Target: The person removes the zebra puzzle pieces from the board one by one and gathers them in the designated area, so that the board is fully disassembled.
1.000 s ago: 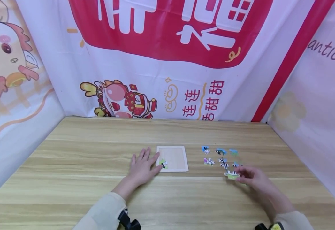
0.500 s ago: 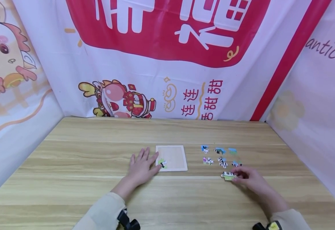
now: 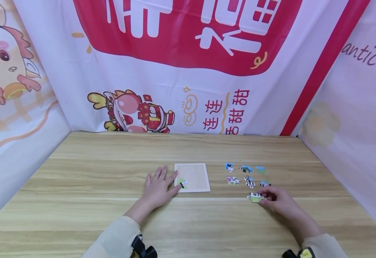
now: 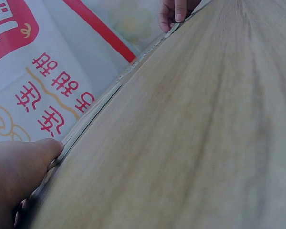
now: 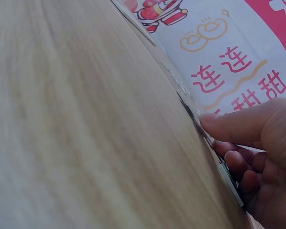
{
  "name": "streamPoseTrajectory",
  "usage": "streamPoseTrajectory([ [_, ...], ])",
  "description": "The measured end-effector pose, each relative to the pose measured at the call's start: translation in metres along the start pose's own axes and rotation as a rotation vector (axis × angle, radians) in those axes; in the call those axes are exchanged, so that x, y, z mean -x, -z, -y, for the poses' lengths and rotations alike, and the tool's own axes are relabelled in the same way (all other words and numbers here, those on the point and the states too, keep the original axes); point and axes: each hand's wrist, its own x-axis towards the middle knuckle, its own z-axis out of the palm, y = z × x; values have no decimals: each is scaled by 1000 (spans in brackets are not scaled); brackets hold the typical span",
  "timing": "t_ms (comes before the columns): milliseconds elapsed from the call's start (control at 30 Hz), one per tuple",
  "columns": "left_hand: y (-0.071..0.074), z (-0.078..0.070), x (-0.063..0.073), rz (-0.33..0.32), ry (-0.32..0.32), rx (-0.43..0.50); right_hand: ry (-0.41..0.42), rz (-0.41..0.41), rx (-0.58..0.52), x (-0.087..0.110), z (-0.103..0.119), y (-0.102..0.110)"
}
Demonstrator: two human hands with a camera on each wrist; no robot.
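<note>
My right hand (image 3: 281, 203) pinches a puzzle piece (image 3: 254, 197) between thumb and fingertips, low over the table. The piece is green with black-and-white animal print. In the right wrist view, the thumb (image 5: 236, 126) stretches forward over the curled fingers. My left hand (image 3: 157, 192) lies spread on the table, its thumb and index finger at the left rim of a square white-edged puzzle tray (image 3: 208, 178). One small green-and-white puzzle piece (image 3: 182, 184) sits in the tray's near left corner. The left wrist view has the left thumb (image 4: 47, 150) at the tray's edge.
Several loose puzzle pieces (image 3: 249, 182) with blue, black and white print lie in two rows right of the tray. The wooden table (image 3: 110, 150) ends at a printed cloth backdrop (image 3: 162, 82), with cloth on both sides as well.
My right hand has moved slightly left with the puzzle piece, away from the lower right of the loose pieces. The left hand stays at the tray.
</note>
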Motion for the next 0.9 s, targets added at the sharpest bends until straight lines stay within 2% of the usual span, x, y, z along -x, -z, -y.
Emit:
streamPoseTrajectory([
  [300,1,0,0,0,-3,-12,16,11,-46,-1,-1,2],
  [533,1,-1,0,3,-5,-16,-4,56,-98,-3,2,7],
  [733,1,0,0,3,-8,-24,11,93,-105,-4,4,10],
  [900,-1,0,0,7,-2,-28,-27,97,-99,-5,7,11],
])
